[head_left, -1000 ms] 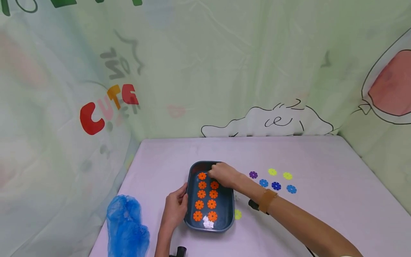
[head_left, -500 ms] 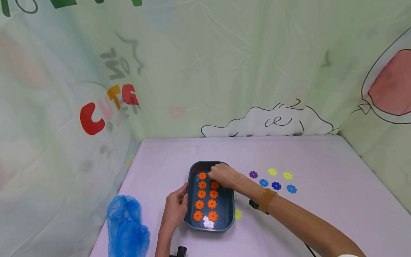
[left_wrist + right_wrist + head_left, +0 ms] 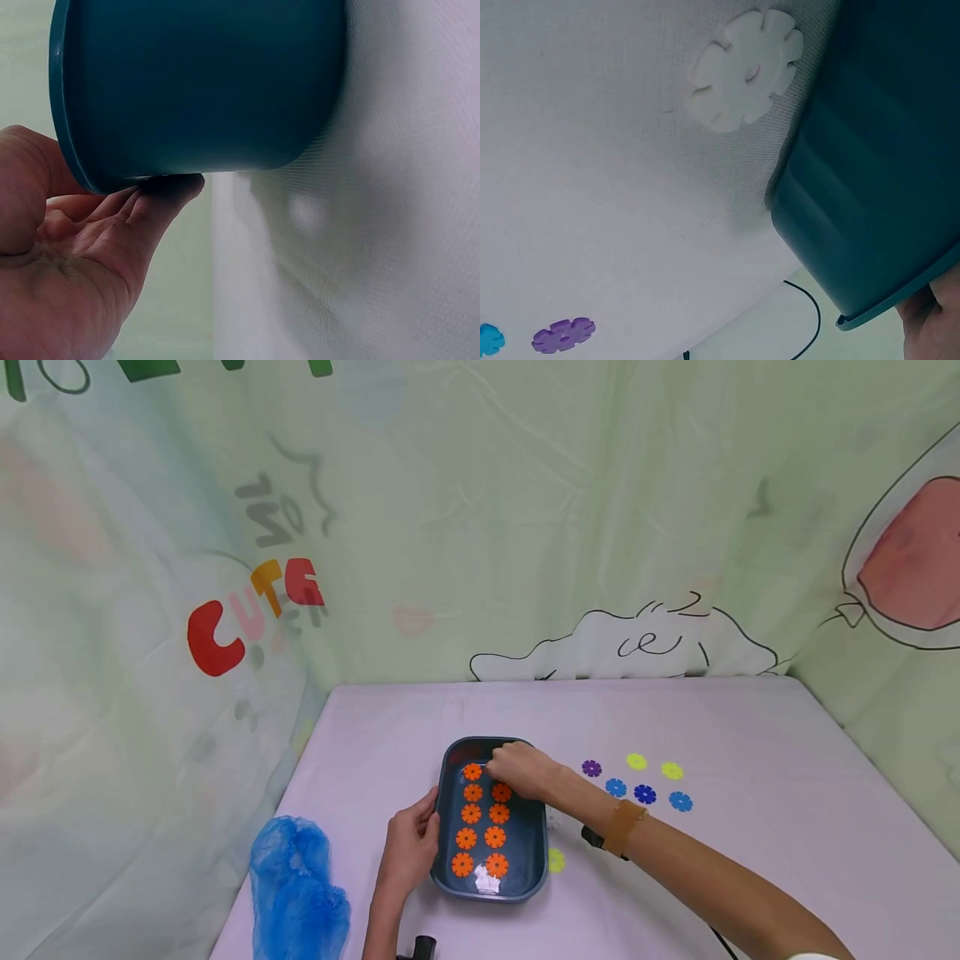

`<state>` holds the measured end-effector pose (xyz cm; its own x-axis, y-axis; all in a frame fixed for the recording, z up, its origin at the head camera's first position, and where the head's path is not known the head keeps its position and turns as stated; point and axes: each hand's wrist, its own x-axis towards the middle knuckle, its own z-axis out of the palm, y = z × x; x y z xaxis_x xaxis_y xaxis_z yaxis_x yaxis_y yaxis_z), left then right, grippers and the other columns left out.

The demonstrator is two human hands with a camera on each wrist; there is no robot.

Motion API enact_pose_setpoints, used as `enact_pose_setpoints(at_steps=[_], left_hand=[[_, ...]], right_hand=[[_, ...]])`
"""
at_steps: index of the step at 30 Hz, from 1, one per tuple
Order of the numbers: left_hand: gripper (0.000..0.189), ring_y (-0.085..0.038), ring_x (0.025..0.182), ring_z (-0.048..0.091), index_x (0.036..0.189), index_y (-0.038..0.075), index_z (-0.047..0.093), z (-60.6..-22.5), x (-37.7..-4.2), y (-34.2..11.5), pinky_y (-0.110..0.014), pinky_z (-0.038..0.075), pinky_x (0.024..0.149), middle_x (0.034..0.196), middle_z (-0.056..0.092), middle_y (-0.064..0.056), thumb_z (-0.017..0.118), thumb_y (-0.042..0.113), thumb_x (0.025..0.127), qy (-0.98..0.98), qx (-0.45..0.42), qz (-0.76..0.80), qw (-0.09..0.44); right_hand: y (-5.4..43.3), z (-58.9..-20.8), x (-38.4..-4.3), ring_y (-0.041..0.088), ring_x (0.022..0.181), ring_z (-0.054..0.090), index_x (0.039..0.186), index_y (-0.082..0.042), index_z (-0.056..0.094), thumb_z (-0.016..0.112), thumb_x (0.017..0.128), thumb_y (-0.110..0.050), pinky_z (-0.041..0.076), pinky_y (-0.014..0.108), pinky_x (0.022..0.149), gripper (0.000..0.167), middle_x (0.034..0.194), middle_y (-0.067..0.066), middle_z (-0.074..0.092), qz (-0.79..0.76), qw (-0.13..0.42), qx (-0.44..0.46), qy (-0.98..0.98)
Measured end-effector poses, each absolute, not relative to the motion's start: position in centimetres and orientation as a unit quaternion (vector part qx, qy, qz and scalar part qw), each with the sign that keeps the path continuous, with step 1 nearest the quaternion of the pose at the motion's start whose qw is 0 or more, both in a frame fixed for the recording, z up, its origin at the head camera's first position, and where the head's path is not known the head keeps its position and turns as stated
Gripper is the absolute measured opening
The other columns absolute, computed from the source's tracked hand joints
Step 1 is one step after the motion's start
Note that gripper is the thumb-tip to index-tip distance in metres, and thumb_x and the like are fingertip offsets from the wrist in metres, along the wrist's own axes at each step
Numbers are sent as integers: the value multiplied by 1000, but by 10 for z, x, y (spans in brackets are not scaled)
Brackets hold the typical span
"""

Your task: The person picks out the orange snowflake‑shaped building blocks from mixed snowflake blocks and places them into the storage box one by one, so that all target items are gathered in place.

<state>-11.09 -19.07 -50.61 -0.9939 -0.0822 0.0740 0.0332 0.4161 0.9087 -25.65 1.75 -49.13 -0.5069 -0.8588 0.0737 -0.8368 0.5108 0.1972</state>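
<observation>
A dark blue rectangular tray (image 3: pixel 528 860) lies on the table, holding two columns of orange notched plastic discs (image 3: pixel 471 814). At its left rim is my left hand (image 3: pixel 409 843), with the thumb over the edge and fingers against the outer wall, gripping it. In the left wrist view these fingers (image 3: pixel 169 196) lie along the wall. My right hand (image 3: pixel 522 768) reaches over the far right rim, its fingers bent down inside the tray. Its fingertips are hidden, so whether they hold a disc cannot be seen. Just below this hand is an orange disc (image 3: pixel 501 792).
Right of the tray lie loose discs: purple (image 3: pixel 592 768), yellow (image 3: pixel 636 762), light blue (image 3: pixel 681 802) and dark blue (image 3: pixel 645 794). A white disc (image 3: pixel 746 71) and a yellow disc (image 3: pixel 556 860) sit beside its right wall. A crumpled blue plastic bag (image 3: pixel 296 885) is at the left.
</observation>
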Motion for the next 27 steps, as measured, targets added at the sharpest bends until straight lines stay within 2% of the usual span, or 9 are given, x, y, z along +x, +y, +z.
enact_pose_setpoints(at_steps=[7,14,17,19,23,25,27], left_hand=[[47,-34,112,75,155,-2,54,-506,-111,-191,-32,65,88,152,59,-27,57,-4,108,-840,15,-540,51],[47,-35,112,75,155,-3,53,-506,-114,-192,-35,66,88,152,58,-27,57,-4,108,-839,11,-541,54],[47,-37,117,73,156,-4,52,-505,-113,-192,-36,64,92,153,57,-27,57,-3,108,-841,13,-538,51],[48,-39,123,71,156,-4,51,-504,-111,-191,-37,63,96,154,57,-27,58,-2,108,-843,15,-535,51],[49,-41,131,66,157,-2,50,-501,-108,-188,-41,59,100,157,55,-25,59,1,109,-848,20,-527,60],[51,-41,136,62,159,0,50,-498,-107,-187,-43,57,103,159,53,-23,60,2,109,-850,23,-521,67],[53,-40,145,54,160,2,48,-494,-107,-185,-46,53,108,164,48,-20,61,3,109,-854,25,-515,75]], right_hand=[[18,-491,-259,19,75,70,101,-11,83,85,93,-6,66,30,77,10,82,4,74,-54,74,488,-868],[20,-480,-259,17,77,71,103,-9,83,83,95,-6,66,31,81,9,88,5,78,-10,55,467,-882],[25,-470,-254,17,74,71,102,-6,82,83,95,-8,66,30,75,7,87,6,79,29,56,462,-885],[31,-462,-248,18,76,72,105,-3,81,83,95,-11,66,32,74,12,89,8,79,60,56,455,-887],[46,-446,-234,29,99,78,118,0,78,83,97,-16,66,43,88,26,111,15,81,112,74,433,-891],[55,-438,-228,36,117,75,127,1,76,82,97,-18,63,49,98,35,127,20,77,128,98,422,-892],[66,-431,-222,40,133,65,136,2,72,83,97,-20,59,53,105,46,142,23,69,127,129,415,-892]])
